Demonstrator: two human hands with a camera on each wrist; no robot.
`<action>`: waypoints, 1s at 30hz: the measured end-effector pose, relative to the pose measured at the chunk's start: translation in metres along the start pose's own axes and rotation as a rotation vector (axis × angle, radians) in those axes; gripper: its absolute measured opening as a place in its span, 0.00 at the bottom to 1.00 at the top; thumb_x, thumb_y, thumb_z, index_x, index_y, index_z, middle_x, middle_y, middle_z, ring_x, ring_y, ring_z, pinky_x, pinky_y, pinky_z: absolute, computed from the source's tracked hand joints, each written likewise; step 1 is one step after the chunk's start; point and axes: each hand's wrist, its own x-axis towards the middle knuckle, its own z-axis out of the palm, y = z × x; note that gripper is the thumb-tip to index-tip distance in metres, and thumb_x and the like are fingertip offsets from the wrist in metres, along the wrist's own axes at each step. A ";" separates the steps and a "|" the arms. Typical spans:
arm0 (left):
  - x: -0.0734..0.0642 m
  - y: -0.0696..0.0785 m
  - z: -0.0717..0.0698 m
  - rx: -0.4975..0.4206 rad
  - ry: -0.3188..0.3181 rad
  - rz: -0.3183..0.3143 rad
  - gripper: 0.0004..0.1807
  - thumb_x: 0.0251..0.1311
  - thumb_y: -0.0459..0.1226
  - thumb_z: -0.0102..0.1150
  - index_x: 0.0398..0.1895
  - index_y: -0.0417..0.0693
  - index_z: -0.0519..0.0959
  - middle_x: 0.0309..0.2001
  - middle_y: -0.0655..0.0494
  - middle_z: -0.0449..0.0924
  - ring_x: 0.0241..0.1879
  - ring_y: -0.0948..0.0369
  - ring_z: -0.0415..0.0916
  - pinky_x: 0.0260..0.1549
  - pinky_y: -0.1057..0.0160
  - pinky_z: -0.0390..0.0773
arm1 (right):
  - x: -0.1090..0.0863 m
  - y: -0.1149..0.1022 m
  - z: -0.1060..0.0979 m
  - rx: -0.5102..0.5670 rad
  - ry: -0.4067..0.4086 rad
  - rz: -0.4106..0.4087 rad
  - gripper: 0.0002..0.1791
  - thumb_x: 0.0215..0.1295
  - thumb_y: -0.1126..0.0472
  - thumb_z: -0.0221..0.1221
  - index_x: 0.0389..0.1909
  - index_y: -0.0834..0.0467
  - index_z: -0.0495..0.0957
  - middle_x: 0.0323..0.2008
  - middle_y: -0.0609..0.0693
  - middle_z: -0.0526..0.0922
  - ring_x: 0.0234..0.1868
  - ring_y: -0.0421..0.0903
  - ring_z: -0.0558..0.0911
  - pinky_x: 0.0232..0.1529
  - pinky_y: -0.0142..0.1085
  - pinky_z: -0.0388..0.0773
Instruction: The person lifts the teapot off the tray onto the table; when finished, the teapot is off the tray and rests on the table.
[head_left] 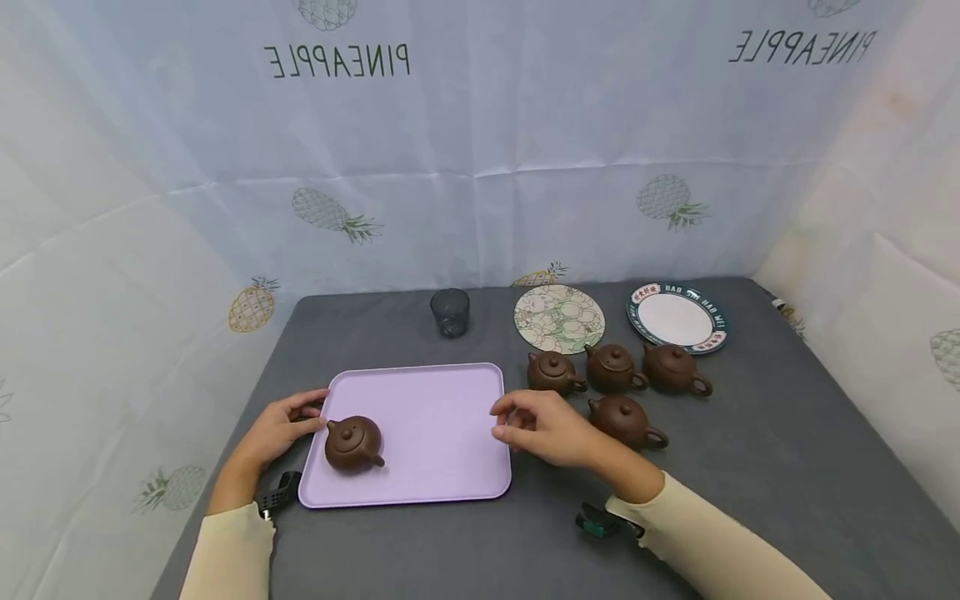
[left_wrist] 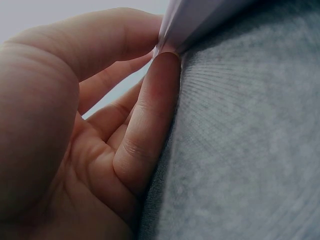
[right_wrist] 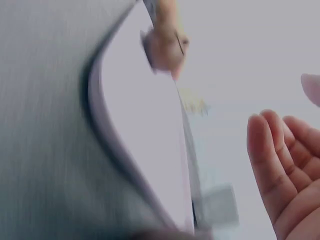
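Observation:
A lilac rectangular tray (head_left: 442, 433) lies on the grey table, with one brown teapot (head_left: 351, 443) near its left side. At the tray's left edge, my left hand (head_left: 279, 423) holds the rim. In the left wrist view the thumb (left_wrist: 125, 37) lies at the rim's upper side and a finger (left_wrist: 150, 120) comes up against it from the table side. My right hand (head_left: 551, 427) hovers over the tray's right edge, holding nothing, its fingers loosely bent and the thumb apart. In the right wrist view its fingers (right_wrist: 280, 155) are in front of the pale backdrop.
Right of the tray stand several more brown teapots, among them a front one (head_left: 624, 421) near my right forearm. Behind them lie a round patterned mat (head_left: 558, 318) and a white plate with a green rim (head_left: 677, 317). A dark glass cup (head_left: 450, 312) stands behind the tray.

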 end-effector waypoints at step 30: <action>0.000 -0.004 0.000 0.012 0.003 -0.021 0.28 0.57 0.32 0.67 0.62 0.35 0.73 0.42 0.44 0.83 0.41 0.68 0.77 0.41 0.74 0.70 | 0.102 -0.010 0.158 -0.173 -0.009 0.150 0.10 0.61 0.49 0.66 0.26 0.49 0.79 0.20 0.34 0.74 0.21 0.30 0.71 0.23 0.26 0.67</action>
